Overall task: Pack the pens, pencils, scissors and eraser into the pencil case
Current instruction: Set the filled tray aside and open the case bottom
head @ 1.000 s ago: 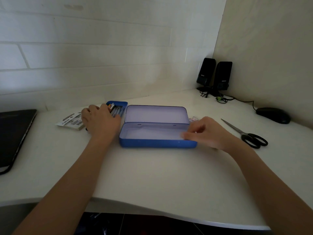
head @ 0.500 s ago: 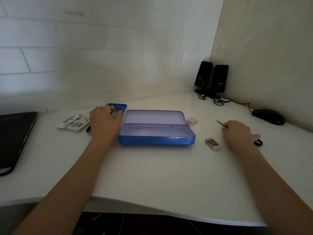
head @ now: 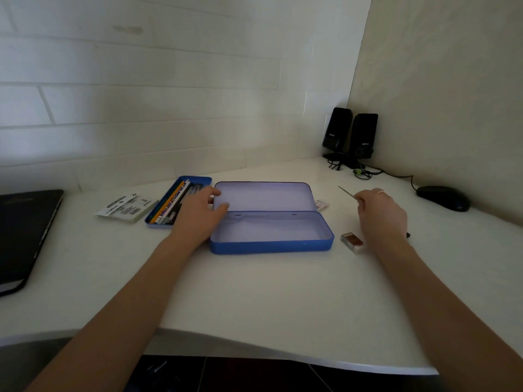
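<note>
At frame centre the blue pencil case (head: 271, 244) looks like painted metal, smooth with a soft sheen; the blue tray (head: 181, 183) left of it matches. The scissors (head: 346, 191) blade at centre right is thin bare metal. The desk (head: 254, 292) is smooth, matt white. The speakers (head: 351, 134) at upper right are black plastic, faintly glossy, as is the mouse (head: 443, 198). The eraser (head: 351, 242) may wear a glossy sleeve; it is too small to tell.

Open blue pencil case (head: 271, 246), scissors (head: 346, 191) raised.
</note>
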The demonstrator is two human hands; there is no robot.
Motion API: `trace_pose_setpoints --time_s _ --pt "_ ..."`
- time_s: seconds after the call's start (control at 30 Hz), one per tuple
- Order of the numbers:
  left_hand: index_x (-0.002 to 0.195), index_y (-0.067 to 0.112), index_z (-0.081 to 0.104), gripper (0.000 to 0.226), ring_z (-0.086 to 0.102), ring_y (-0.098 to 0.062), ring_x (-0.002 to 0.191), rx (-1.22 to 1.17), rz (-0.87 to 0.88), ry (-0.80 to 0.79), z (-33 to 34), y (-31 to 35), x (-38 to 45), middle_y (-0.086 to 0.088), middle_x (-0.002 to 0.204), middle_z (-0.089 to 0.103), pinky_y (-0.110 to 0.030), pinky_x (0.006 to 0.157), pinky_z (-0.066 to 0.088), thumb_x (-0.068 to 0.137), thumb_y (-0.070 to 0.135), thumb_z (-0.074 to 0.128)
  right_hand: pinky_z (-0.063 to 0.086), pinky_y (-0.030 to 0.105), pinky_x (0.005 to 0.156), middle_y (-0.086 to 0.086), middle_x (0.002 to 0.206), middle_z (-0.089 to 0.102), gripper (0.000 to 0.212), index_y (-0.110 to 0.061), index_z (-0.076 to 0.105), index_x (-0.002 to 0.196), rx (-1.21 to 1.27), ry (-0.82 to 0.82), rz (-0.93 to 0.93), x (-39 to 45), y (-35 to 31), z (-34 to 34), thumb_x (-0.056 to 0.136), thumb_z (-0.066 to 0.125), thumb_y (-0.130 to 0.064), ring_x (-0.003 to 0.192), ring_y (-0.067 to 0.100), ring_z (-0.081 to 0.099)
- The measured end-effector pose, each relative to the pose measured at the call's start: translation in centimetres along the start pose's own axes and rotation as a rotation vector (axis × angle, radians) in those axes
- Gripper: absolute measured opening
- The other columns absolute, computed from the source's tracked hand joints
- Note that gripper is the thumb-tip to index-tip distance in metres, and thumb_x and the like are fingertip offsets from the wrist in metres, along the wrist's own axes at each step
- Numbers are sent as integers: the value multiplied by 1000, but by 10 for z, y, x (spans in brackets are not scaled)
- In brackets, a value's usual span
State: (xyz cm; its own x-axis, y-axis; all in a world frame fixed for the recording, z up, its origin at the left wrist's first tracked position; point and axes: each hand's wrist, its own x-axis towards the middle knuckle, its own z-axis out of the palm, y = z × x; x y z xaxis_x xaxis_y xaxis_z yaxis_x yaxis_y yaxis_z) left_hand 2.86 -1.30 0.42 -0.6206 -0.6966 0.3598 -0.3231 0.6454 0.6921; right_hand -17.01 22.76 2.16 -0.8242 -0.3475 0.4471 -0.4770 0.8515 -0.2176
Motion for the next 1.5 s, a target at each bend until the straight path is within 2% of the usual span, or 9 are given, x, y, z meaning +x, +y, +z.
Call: trace_pose_setpoints --time_s 0.13,0.33,0.47,0.7,0.8,0.97,1.13,1.3,1.5 --pt "116 14 56 30 53 -18 102 -8 -27 -3 3 0 0 -11 119 59 -27 82 37 89 27 58 47 23 74 4 104 64 24 -15 69 109 550 174 -244 -15 -30 -11 93 53 -9 85 17 61" --pt "106 16 60 21 56 -20 109 -48 -52 16 7 -1 4 -7 117 62 -32 89 43 87 24 59 38 4 73 2 93 65 23 -11 75 103 569 -259 -744 -47 -95 -8 89 59 -2 74 -3 52" --pt "106 16 60 20 57 -21 110 -65 -65 25 7 -2 5 -7 117 62 -37 94 46 87 23 60 48 24 80 5 93 68 22 -10 74 105 562 -426 -651 -50 -107 -5 88 61 -4 84 20 61" --pt "113 13 55 33 50 -10 95 -104 -71 38 7 -1 6 -5 116 61 -26 78 38 85 24 65 38 -3 63 4 100 74 19 -13 76 100 478 -630 -669 -51 -145 -12 84 67 -9 80 7 60" --pt "112 14 55 32 51 -9 94 -110 -75 38 6 -2 7 -4 115 62 -25 76 38 84 24 66 48 9 73 5 94 75 16 -14 78 94 566 -676 -583 -48 -145 -9 81 70 -9 77 8 62" --pt "107 17 58 26 56 -15 104 -115 -55 41 8 -4 7 -4 115 61 -33 87 46 83 25 66 42 14 58 -6 66 60 10 -24 75 80 627 -660 -472 -43 -136 -1 72 80 -20 55 3 50" --pt "107 16 59 25 56 -15 107 -105 -43 32 9 -5 8 -3 114 62 -29 86 44 84 26 65 46 37 77 -11 60 55 26 -28 61 65 488 -627 -396 -40 -132 8 63 83 -42 61 6 50" --pt "105 18 60 24 57 -15 108 -112 -44 13 10 -5 10 -1 115 63 -30 89 44 84 27 66 38 23 56 -9 63 52 29 -24 57 69 531 -616 -427 -44 -128 8 69 79 -43 56 5 45" --pt "103 19 60 21 56 -14 105 -112 -49 9 10 -5 10 1 109 62 -34 89 45 84 25 64 43 20 60 -1 66 63 22 -22 60 65 697 -540 -410 -46 -130 1 82 71 -32 59 9 53"
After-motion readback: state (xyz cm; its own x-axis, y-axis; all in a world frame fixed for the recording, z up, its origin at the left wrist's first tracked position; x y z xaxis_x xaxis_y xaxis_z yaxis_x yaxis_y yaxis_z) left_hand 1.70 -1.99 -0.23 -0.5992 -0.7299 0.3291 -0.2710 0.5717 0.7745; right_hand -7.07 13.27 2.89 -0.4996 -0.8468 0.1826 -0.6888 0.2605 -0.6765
